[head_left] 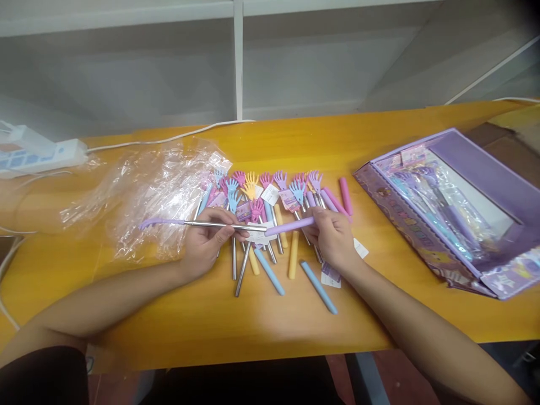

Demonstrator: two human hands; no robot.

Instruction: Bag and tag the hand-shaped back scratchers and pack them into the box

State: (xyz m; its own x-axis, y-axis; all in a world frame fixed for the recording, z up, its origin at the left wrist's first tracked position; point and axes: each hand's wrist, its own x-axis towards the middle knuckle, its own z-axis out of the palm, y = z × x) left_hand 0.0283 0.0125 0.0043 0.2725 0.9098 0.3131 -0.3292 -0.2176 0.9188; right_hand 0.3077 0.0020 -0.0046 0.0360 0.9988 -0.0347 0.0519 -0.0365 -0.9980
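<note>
Thumb and fingers of the left hand (206, 244) pinch a metal rod (197, 223), and from my distant seat I see its purple claw-shaped head (156, 223) pointing left, well outside the grip. Over the worktop (202, 343), the right hand (335, 236) pinches the outer end of a purple tube (291, 225), whose other end meets the rod's bare tip; I cannot tell whether one sits inside the other. I take it both are gripped away from that meeting point so the ends stay in sight. Beneath and behind lies a heap of claw-headed rods (250, 184), most heads facing away, probably for easy picking. Nearer me, a blue tube (319, 288) and a yellow tube (293, 257) lie loose. Crumpled clear wrappers (147, 202) spread left of the heap, likely kept aside from the rods. Farther right, an open purple box (459, 143) holds wrapped pieces (447, 211), its walls presumably keeping them apart from the loose ones.
</note>
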